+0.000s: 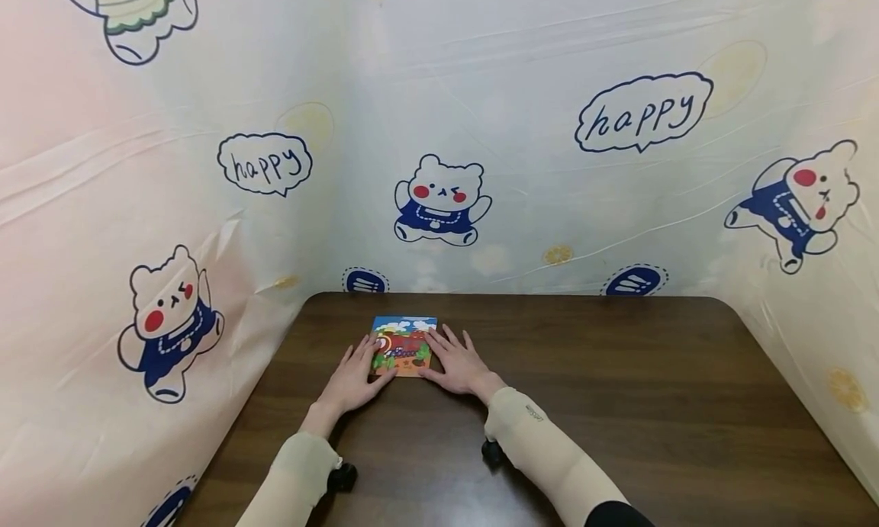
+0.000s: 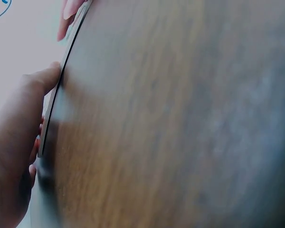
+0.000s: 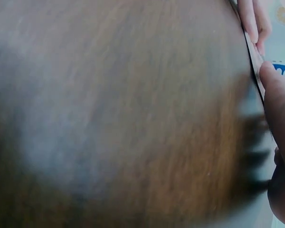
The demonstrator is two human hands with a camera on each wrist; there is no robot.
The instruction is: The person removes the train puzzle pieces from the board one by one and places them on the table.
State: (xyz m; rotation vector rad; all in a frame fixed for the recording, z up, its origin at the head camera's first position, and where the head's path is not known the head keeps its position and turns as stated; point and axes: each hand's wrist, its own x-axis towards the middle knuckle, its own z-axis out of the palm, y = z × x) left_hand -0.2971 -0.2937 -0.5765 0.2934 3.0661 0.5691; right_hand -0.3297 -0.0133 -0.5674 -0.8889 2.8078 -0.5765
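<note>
A thin, square board with a colourful cartoon picture [image 1: 404, 347] lies flat toward the back of the table. Blue sky and clouds run along its top, with red, green and orange below. My left hand [image 1: 352, 380] rests at its left side, fingers extended and thumb at the near edge. On the opposite side, the fingertips of my right hand [image 1: 460, 363] touch the right border, its thumb near the lower right corner. From the left wrist, the board shows as a narrow edge [image 2: 51, 111] beside the thumb. The right wrist view shows that edge too, with the right thumb [image 3: 270, 78] against it.
The dark brown wooden table [image 1: 618, 405] has rounded back corners. A pale curtain [image 1: 522, 130] printed with bears and "happy" bubbles hangs behind it and along both sides. Small black devices [image 1: 342, 477] sit under both sleeved wrists.
</note>
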